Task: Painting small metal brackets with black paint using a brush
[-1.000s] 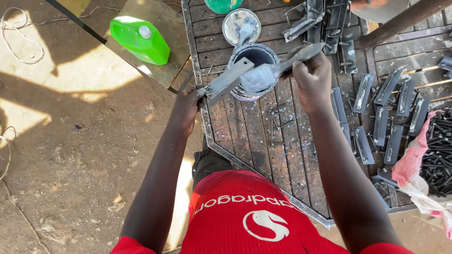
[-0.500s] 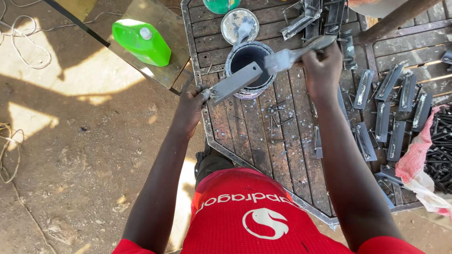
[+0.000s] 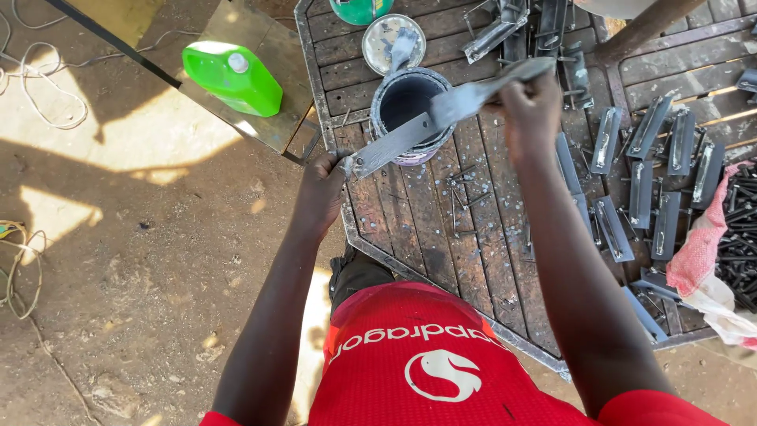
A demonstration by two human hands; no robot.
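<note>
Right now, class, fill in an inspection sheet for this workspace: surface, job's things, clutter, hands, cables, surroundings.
Surface: wooden slatted table with metal frame, paint-stained.
Job's things: flat metal bar held over an open paint can; paintbrush laid on the bar.
Clutter: painted metal brackets, can lid, black bolts, pink rag, green jug.
Hands: left hand grips the bar's end; right hand holds the paintbrush.
Cables: white cord on the ground.
Surroundings: bare sunlit dirt ground.
</note>
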